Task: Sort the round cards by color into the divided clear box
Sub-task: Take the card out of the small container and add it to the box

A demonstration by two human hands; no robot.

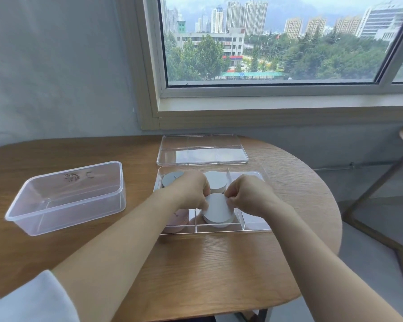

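Pinching white cards [216,208] at opposite edges | left hand [191,190], right hand [250,194] fingers | in clear box [256,225]

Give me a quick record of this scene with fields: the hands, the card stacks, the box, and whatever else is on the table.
left hand: grips the left edge of the white card stack
right hand: pinches its right edge
white card stack: tilted, at the near middle compartment of the divided clear box
pink stack: near left compartment
grey stack: far left compartment
pale stack: far middle compartment
lid: off, lying beyond the box
clear tub: left on the table, no cards visible inside
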